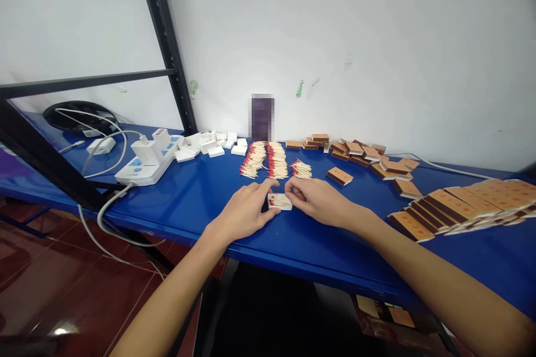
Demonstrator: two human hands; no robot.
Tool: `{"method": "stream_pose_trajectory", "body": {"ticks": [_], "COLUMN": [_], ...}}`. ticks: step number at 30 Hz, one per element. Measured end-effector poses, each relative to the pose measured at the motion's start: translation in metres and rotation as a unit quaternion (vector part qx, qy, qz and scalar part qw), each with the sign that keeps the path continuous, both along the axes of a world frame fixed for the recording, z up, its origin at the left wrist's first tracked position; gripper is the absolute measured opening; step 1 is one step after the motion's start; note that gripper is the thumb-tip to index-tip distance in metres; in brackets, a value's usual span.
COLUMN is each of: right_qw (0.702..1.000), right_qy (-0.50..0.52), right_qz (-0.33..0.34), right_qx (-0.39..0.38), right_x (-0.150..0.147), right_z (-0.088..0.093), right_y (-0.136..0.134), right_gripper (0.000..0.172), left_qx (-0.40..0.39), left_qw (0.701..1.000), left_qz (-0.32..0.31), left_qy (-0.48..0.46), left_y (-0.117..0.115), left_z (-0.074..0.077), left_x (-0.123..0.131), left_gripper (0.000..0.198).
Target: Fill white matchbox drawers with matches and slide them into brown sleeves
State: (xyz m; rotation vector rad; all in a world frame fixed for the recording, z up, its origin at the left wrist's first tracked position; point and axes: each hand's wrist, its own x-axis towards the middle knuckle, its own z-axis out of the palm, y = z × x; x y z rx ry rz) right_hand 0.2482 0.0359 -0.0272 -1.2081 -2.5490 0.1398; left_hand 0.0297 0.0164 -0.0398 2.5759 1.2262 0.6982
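A small white matchbox tray [285, 207] lies on the blue table with red-tipped matches [280, 199] in it. My left hand [247, 211] grips it from the left, thumb at the near side and fingers at the far side. At the tray's right end, my right hand [315, 198] has its fingers curled and pinched by the stick ends; what they hold is hidden. Just beyond the hands lie two long rows of matches, a left row [253, 159] and a right row [276, 159], and a smaller pile of matches [301, 168].
White empty trays [215, 150] are heaped at the back left, near a power strip [148, 164] with cables. Orange-brown matchbox sleeves [354, 148] lie scattered at the back right. Stacked matchboxes [460, 203] stand at the right. A dark pixelated object [262, 117] leans on the wall.
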Motion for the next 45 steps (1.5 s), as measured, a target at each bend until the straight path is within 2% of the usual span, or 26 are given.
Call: {"method": "stream_pose_trajectory", "body": {"ticks": [2, 6, 9, 11, 20, 22, 26, 30, 38, 45], "right_qw": [1.000, 0.991, 0.979, 0.976, 0.975, 0.983, 0.998, 1.000, 0.999, 1.000], "right_qy": [0.001, -0.031, -0.076, -0.099, -0.128, -0.100, -0.012, 0.007, -0.006, -0.011], "right_qz": [-0.011, -0.117, -0.181, -0.193, -0.178, -0.150, -0.051, 0.016, -0.031, -0.023], "right_qx": [0.010, 0.050, 0.049, 0.039, 0.024, 0.033, 0.041, 0.020, 0.010, -0.015], "right_x": [0.000, 0.017, 0.031, 0.035, 0.031, 0.028, 0.015, -0.002, 0.006, 0.003], "right_z": [0.000, -0.001, -0.002, -0.003, -0.005, -0.005, -0.003, 0.000, -0.002, -0.006], "right_y": [0.000, 0.014, 0.024, 0.028, 0.031, 0.028, 0.012, -0.003, 0.004, 0.004], "right_gripper": [0.016, 0.017, 0.020, 0.021, 0.022, 0.021, 0.014, 0.011, 0.014, 0.017], "left_qx": [-0.003, -0.006, -0.005, -0.007, 0.007, 0.015, 0.015, 0.005, 0.010, 0.007], "left_qw": [1.000, 1.000, 1.000, 1.000, 1.000, 1.000, 1.000, 1.000, 1.000, 1.000], "left_qz": [0.002, 0.007, 0.007, 0.006, -0.010, -0.014, -0.013, -0.013, -0.009, -0.014], "left_qy": [0.001, 0.014, 0.023, 0.023, 0.015, 0.010, 0.014, 0.015, 0.024, 0.017], "left_y": [0.000, -0.001, -0.002, -0.002, -0.001, -0.001, -0.001, -0.002, -0.002, -0.002], "left_z": [0.000, 0.001, 0.003, 0.004, 0.003, 0.002, 0.002, 0.003, 0.003, 0.003], "left_x": [0.000, 0.001, 0.002, 0.002, 0.001, 0.001, 0.001, 0.001, 0.001, 0.001], "left_gripper": [0.045, 0.043, 0.037, 0.035, 0.035, 0.037, 0.040, 0.041, 0.043, 0.042]}}
